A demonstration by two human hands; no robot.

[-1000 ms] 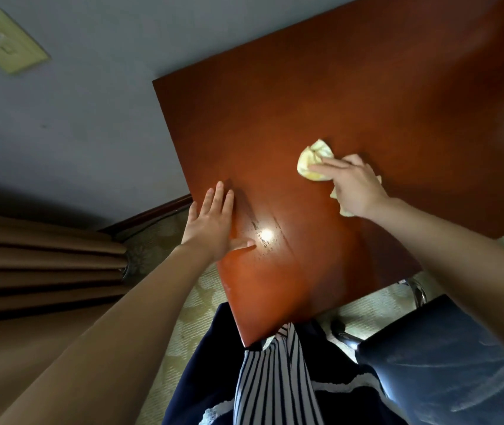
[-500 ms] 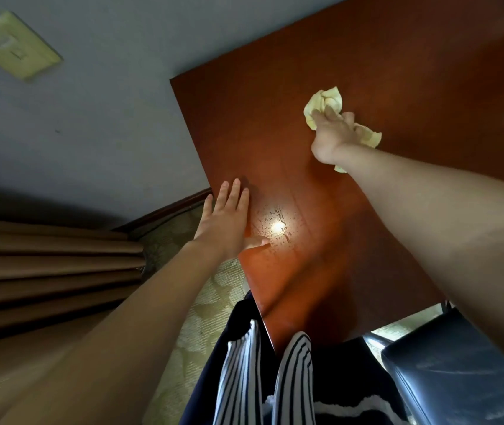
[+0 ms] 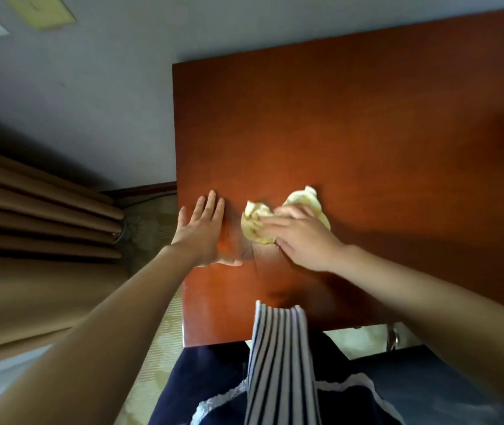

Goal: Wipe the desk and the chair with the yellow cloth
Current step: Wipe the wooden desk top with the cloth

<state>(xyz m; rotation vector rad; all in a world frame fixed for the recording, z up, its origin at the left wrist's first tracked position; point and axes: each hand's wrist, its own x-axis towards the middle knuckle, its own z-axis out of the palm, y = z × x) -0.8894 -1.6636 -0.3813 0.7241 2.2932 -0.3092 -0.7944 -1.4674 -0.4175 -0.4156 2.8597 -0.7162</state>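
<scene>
The right hand [image 3: 302, 240] had its grip tight on the yellow cloth [image 3: 255, 223], on the counter [image 3: 367, 133] by the flat, spread left hand [image 3: 201, 234]. It seemed best to press down and rub in rows.

Blurred right hand [image 3: 302, 240] hiding part of yellow cloth [image 3: 255, 220], desk [image 3: 367, 133] cut off at right edge

On the desk [image 3: 367, 133], the cloth [image 3: 255, 222] lies just right of the left hand [image 3: 201, 234] (under the right hand [image 3: 302, 240]).
</scene>
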